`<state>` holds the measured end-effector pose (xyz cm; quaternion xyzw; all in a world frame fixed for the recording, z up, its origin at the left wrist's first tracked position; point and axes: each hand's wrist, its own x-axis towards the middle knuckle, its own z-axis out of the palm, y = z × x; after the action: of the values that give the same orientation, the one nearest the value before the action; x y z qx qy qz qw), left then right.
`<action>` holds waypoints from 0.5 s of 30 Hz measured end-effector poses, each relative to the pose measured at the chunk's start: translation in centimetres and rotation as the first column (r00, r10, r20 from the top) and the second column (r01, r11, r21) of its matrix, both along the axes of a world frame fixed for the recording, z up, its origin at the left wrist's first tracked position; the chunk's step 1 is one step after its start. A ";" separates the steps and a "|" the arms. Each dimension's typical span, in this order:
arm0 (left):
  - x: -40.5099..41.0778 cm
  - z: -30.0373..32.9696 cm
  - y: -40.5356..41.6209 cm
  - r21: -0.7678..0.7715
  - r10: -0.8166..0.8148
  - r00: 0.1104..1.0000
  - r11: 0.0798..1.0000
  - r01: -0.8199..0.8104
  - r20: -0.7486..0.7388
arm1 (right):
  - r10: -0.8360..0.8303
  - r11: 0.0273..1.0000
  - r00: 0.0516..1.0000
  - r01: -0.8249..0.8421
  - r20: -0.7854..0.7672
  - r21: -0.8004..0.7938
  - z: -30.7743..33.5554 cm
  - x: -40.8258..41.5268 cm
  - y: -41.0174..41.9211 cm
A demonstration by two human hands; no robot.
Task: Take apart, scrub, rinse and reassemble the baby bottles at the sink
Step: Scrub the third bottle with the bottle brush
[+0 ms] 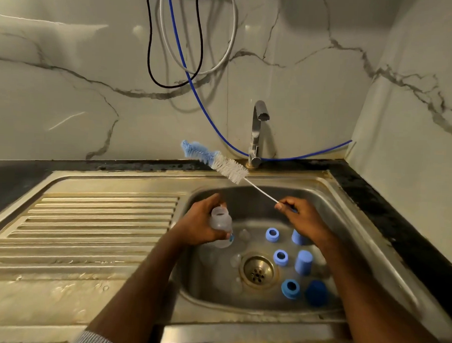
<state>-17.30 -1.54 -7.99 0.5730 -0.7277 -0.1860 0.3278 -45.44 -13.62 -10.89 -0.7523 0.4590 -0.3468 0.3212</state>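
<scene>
- Two hands over the sink (pixel 353 202), both busy.
- Left hand (pixel 199 226): fingers curled round a clear bottle (pixel 220 227), mouth open and tilted up and away; no ring or cap on it. Grip wraps the body, neck standing free above the fingers.
- Right hand (pixel 302 218): fingers pinch the thin white wire handle of a bottle brush (pixel 219 161). Brush runs up and left from the grip; white bristles nearest the hand, blue tuft at the far tip. Brush head is clear of the bottle, up over the sink's back rim.
- Below the right grip, on the sink floor: three blue rings (pixel 280 257) and blue caps (pixel 304 261) standing apart; one cap partly hidden under the right hand. A darker blue cap (pixel 316 292) nearest the person.
- Below and between the grips: the drain (pixel 257 271); faint clear teats near it, hard to count.
- Tap (pixel 257 131) beyond the right grip, no water showing.
- Ribbed draining board (pixel 87 230) left of the left grip; dark worktop (pixel 17 177) beyond it.
</scene>
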 end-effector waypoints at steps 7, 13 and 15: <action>-2.0 -0.6 1.4 0.260 -0.072 0.879 0.964 -0.061 0.472 | 0.000 0.998 1.000 0.002 -0.028 0.056 0.2 -0.2 1.2; -3.5 -1.4 2.1 0.324 -0.172 0.719 0.943 -0.078 0.674 | 0.003 0.998 0.999 0.001 -0.051 0.070 0.4 -0.6 1.4; -3.5 -1.8 2.3 0.325 -0.172 0.688 0.941 -0.098 0.705 | 0.005 0.998 0.999 -0.002 -0.044 0.064 0.5 -0.6 1.4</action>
<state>-20.81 0.78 -9.80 0.6316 -0.7662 -0.0731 -0.0931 -46.03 -12.21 -10.44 -0.7499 0.4754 -0.3148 0.3355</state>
